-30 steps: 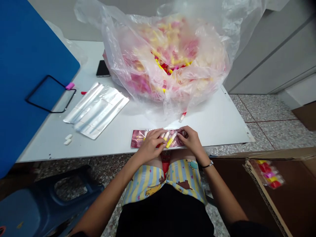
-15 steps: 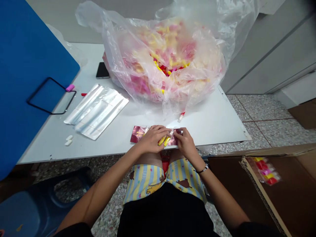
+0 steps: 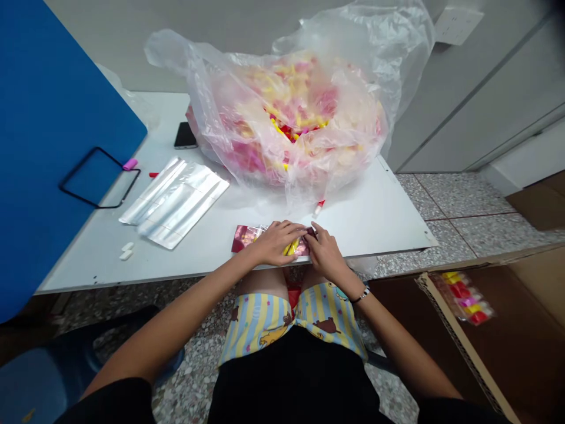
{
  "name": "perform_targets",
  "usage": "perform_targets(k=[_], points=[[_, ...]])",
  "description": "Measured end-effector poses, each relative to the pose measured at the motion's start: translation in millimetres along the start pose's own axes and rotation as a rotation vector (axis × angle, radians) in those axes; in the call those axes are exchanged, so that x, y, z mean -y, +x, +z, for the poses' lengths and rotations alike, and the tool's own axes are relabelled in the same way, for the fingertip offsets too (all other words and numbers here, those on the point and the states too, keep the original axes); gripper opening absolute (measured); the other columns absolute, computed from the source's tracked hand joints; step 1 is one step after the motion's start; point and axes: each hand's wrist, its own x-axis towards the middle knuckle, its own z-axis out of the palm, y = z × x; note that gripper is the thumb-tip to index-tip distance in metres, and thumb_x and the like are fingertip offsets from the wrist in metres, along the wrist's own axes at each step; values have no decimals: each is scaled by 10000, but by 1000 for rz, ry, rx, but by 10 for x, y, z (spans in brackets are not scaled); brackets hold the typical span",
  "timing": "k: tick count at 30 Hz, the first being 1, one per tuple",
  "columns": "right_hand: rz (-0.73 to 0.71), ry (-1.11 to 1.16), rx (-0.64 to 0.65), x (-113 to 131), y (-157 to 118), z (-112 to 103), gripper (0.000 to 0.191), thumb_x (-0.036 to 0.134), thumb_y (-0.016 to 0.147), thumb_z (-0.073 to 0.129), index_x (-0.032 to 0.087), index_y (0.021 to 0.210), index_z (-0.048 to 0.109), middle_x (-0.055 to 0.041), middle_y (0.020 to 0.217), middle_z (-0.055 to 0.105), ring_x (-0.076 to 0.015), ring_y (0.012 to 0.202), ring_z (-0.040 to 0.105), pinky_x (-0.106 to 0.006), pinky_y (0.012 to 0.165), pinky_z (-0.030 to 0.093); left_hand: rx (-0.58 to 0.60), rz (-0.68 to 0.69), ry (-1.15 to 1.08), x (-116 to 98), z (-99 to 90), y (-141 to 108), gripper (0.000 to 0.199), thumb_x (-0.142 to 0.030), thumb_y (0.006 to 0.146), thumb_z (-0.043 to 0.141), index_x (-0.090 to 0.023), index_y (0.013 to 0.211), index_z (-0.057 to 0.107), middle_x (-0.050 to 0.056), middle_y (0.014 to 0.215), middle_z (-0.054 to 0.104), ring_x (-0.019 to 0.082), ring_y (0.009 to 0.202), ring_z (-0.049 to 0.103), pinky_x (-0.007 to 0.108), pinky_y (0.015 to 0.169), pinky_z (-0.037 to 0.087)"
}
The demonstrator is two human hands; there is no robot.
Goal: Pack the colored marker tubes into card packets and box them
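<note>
A clear plastic packet (image 3: 242,237) with a maroon printed card and yellow pieces inside lies at the table's front edge. Over its middle, my left hand (image 3: 279,242) is closed round the packet, its fingers pointing right. My right hand (image 3: 325,250) has its fingers closed on the packet's right end, close to the left fingertips. Both hands hide part of the packet. Just beyond them on the table rests a small red-and-white piece (image 3: 318,208).
Behind is a large translucent bag (image 3: 247,118) of red, yellow and pink pieces. To the left are flat clear sleeves (image 3: 176,203), a phone (image 3: 184,135), white pieces (image 3: 126,253) and a blue panel (image 3: 53,118). A cardboard box (image 3: 521,353) at right holds a filled packet (image 3: 468,297).
My right hand has shifted slightly left along the packet, nearer my left hand, and more of its right end is covered. The view has tilted a little.
</note>
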Motion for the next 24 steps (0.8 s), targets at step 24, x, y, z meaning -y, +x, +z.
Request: perform_targets(k=[24], points=[[170, 553, -117, 137, 53, 30, 391, 190, 844, 466, 201, 1235, 455, -91, 1114, 601, -225, 979, 597, -375, 866, 494, -81, -145, -13, 39, 38, 122, 599, -421, 664, 648, -200, 1183, 447, 112, 1183, 543, 314, 1107, 501, 410, 887, 344]])
